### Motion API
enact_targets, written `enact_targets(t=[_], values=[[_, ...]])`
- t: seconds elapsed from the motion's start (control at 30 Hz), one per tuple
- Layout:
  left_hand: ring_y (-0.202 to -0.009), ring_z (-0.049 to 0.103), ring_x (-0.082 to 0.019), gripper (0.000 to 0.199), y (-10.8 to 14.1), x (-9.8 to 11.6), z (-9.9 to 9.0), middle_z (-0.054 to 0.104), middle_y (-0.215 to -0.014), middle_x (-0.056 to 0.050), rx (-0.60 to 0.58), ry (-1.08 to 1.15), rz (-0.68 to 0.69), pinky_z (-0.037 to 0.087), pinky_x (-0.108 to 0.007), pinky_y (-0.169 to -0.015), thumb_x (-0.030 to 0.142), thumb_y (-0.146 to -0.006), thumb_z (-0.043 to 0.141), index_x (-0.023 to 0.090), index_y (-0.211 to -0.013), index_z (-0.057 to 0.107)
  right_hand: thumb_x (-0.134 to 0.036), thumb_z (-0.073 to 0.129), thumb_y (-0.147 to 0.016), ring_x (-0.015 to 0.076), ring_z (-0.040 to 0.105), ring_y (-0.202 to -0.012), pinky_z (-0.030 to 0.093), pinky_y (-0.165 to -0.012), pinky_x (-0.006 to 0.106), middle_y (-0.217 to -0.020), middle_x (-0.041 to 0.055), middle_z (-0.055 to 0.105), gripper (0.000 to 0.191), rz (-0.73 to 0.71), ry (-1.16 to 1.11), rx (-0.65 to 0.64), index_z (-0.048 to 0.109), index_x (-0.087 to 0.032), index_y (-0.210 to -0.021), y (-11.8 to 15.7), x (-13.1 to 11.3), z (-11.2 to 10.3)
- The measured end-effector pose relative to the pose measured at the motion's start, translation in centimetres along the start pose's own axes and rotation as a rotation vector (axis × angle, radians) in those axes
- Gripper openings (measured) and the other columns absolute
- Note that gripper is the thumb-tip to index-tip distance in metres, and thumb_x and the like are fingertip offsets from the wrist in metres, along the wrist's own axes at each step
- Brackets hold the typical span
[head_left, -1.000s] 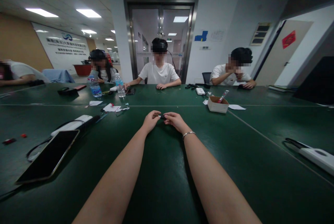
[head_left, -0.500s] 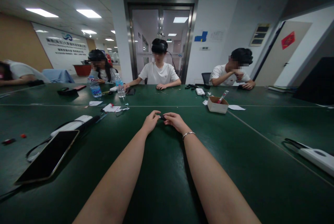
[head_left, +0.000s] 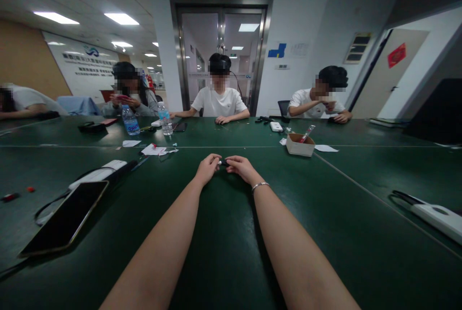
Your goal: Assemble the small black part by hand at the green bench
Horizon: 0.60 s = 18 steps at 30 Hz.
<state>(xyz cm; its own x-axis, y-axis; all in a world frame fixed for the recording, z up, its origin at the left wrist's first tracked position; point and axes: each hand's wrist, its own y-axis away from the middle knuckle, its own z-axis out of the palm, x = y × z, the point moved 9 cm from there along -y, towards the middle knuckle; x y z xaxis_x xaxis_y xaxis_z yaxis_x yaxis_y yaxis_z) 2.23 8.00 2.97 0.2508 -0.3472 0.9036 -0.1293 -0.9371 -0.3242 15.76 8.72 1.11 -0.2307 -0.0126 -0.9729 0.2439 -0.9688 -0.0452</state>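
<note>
Between my hands, over the middle of the green table (head_left: 224,233), is a small dark object with a shiny silvery end (head_left: 223,162); it is too small to name surely. My left hand (head_left: 208,169) pinches the silvery end between thumb and fingers. My right hand (head_left: 242,167) grips the black part from the other side, its fingers curled. A silver bracelet (head_left: 260,185) circles my right wrist. My fingers cover much of the object.
To the left lie a phone (head_left: 67,218), a white device (head_left: 97,174) and small red pieces. Beyond are paper scraps (head_left: 154,149), two water bottles (head_left: 165,118) and a small cardboard box (head_left: 300,145). Another white device (head_left: 438,218) lies right. Several people sit across the table.
More of the silvery end shows between my hands, which have barely moved. Across the table on the left, a person has raised a reddish thing in both hands.
</note>
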Motion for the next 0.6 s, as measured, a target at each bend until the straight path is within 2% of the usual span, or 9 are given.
enact_targets(t=[0.13, 0.3, 0.43, 0.6], values=[[-0.062, 0.053, -0.012, 0.026, 0.09, 0.16, 0.05, 0.058, -0.076, -0.001, 0.0, -0.02, 0.014, 0.043, -0.024, -0.06, 0.029, -0.079, 0.049, 0.019, -0.101, 0.059, -0.006, 0.064, -0.078, 0.0097, 0.062, -0.054, 0.055, -0.051, 0.016, -0.074, 0.0061, 0.066, 0.01, 0.005, 0.008, 0.004, 0.065, -0.01, -0.087, 0.05, -0.02, -0.06], [-0.059, 0.052, -0.013, 0.029, 0.08, -0.03, 0.49, 0.055, -0.065, 0.0, -0.051, -0.011, 0.012, 0.042, -0.024, -0.057, 0.036, -0.083, 0.045, 0.018, -0.101, 0.058, -0.005, 0.063, -0.079, 0.0098, 0.062, -0.054, 0.055, -0.052, 0.016, -0.076, 0.007, 0.067, 0.01, 0.005, 0.013, 0.003, 0.064, -0.009, -0.088, 0.07, 0.0, -0.08], [-0.063, 0.053, -0.012, 0.026, 0.12, 0.3, 0.07, 0.058, -0.079, -0.001, -0.008, -0.04, 0.03, 0.044, -0.024, -0.061, 0.029, -0.078, 0.051, 0.019, -0.101, 0.059, -0.006, 0.065, -0.078, 0.0101, 0.062, -0.054, 0.055, -0.052, 0.016, -0.073, 0.0064, 0.066, 0.01, -0.002, 0.003, 0.004, 0.064, -0.009, -0.088, 0.04, 0.0, -0.1], [-0.064, 0.054, -0.014, 0.028, 0.3, 0.39, 0.42, 0.056, -0.071, -0.002, -0.048, -0.008, 0.002, 0.043, -0.024, -0.059, 0.036, -0.083, 0.045, 0.017, -0.098, 0.06, -0.006, 0.065, -0.078, 0.01, 0.062, -0.054, 0.055, -0.052, 0.016, -0.076, 0.0068, 0.066, 0.011, -0.005, 0.005, 0.002, 0.064, -0.009, -0.088, 0.04, -0.05, -0.1]])
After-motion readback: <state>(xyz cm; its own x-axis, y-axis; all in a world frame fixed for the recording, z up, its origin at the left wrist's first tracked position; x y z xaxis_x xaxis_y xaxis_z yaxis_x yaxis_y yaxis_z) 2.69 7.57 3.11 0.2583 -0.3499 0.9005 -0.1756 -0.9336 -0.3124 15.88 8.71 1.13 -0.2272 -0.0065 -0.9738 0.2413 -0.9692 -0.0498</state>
